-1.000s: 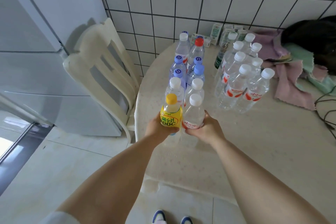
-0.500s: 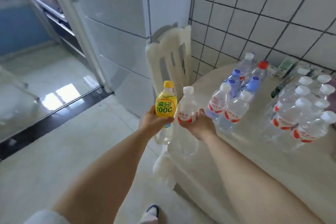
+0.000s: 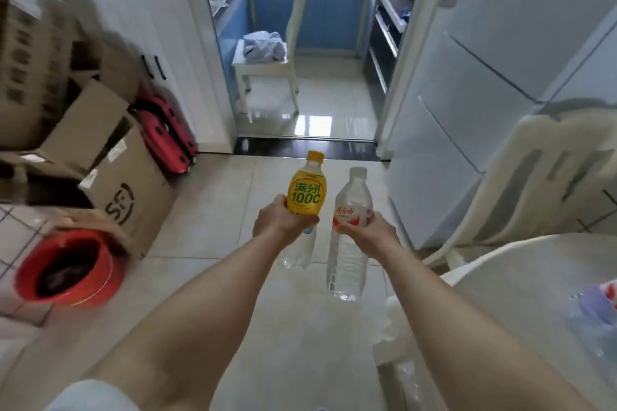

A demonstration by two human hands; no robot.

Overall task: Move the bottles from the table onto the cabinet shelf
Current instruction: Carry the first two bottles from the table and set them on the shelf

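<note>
your left hand (image 3: pixel 278 222) was closed around the yellow bottle (image 3: pixel 304 192), gripping it at the lower edge of its yellow label; the bottle stood upright, its yellow cap at the top and its clear lower part showing below the fist. your right hand (image 3: pixel 369 233) was wrapped around the clear bottle (image 3: pixel 349 237) at its red-and-white label; this bottle was also upright, with a white cap, and its long clear body hung below the hand. the two bottles were held side by side in the air over the tiled floor (image 3: pixel 213 210), close together but apart, the yellow one to the left. both forearms reached forward from the bottom of the view.

the table (image 3: pixel 521 280) lay at the lower right, its pale round edge in view; a blurred patch of bottles (image 3: pixel 597 305) with blue and red showed at its right margin. a pale chair (image 3: pixel 547 177) stood just beyond the table, against the grey fridge (image 3: pixel 484 83). cardboard boxes (image 3: pixel 100 157) were stacked at the left, with a red suitcase (image 3: pixel 163 137) behind them and a red bin (image 3: pixel 66 269) in front. straight ahead, a doorway opened onto a kitchen with blue cabinets (image 3: pixel 320 20), where a white stool (image 3: pixel 263 70) carried a bundle of cloth (image 3: pixel 265 48). the left edge of the view was blurred.
</note>
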